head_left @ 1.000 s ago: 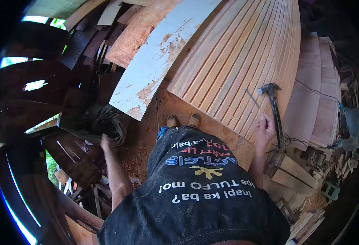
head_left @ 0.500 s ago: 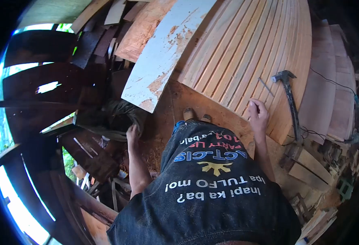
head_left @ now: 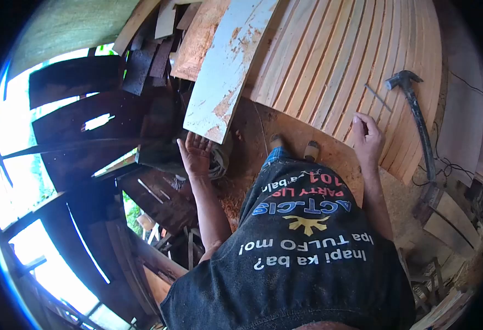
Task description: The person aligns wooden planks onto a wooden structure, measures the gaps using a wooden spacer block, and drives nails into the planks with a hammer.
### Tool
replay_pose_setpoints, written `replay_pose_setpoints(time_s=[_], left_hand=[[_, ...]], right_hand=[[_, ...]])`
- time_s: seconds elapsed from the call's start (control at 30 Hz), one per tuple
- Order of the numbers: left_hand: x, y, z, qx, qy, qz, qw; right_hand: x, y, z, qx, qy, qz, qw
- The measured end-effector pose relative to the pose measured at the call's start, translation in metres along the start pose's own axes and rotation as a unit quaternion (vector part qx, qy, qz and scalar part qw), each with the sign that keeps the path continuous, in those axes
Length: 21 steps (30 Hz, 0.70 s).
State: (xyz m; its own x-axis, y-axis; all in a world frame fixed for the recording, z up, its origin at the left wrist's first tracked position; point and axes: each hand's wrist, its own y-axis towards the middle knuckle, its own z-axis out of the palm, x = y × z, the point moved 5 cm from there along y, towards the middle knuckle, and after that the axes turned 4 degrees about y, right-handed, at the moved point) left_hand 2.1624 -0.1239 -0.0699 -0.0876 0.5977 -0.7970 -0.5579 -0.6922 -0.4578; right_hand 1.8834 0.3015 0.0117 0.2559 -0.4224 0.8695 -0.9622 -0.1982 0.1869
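My left hand [head_left: 197, 155] is open, palm up with fingers spread, at the lower end of a white board [head_left: 225, 66]; its fingertips meet or pass just under the board's edge. My right hand [head_left: 368, 137] is closed with curled fingers near the lower edge of a slatted wooden panel [head_left: 329, 71]; whatever it may hold is too small to make out. On that panel, beyond my right hand, lie a thin metal rod [head_left: 378, 97] and a hammer [head_left: 417, 110] with a dark handle.
Reddish boards [head_left: 200, 44] lean left of the white board. A dark cable [head_left: 450, 165] curls beside the hammer's handle. Cut wood pieces [head_left: 450, 223] lie at the right. My shoes [head_left: 311, 149] stand on the brown floor below the panel. A crumpled dark sack [head_left: 219, 160] is by my left hand.
My left hand has moved up to the white board's end and opened from a closed shape. The view has shifted left. My right hand remains curled near the panel's edge.
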Motion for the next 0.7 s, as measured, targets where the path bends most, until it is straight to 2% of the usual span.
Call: replay_pose_setpoints(time_s=[0.07, 0.2, 0.3, 0.43, 0.57, 0.7], left_hand=[[0.005, 0.007, 0.005, 0.029, -0.051, -0.008, 0.998], [0.001, 0.015, 0.030, 0.053, -0.045, -0.010, 0.998], [0.006, 0.023, 0.035, 0.052, -0.078, -0.051, 0.994], [-0.007, 0.012, 0.053, 0.158, -0.096, -0.027, 0.982], [-0.013, 0.020, 0.044, 0.171, -0.036, -0.053, 0.983], [-0.012, 0.044, 0.030, 0.227, -0.035, -0.084, 0.970]], right_hand=[[-0.004, -0.001, 0.002, -0.022, 0.000, -0.020, 1.000], [-0.007, 0.000, 0.002, -0.032, -0.030, 0.025, 0.999], [-0.004, 0.000, 0.002, -0.065, -0.047, 0.042, 0.996], [-0.011, -0.001, 0.004, -0.114, -0.077, 0.052, 0.989], [-0.015, -0.003, 0.004, -0.130, -0.103, 0.079, 0.983], [-0.008, -0.006, 0.004, -0.161, -0.129, 0.081, 0.975]])
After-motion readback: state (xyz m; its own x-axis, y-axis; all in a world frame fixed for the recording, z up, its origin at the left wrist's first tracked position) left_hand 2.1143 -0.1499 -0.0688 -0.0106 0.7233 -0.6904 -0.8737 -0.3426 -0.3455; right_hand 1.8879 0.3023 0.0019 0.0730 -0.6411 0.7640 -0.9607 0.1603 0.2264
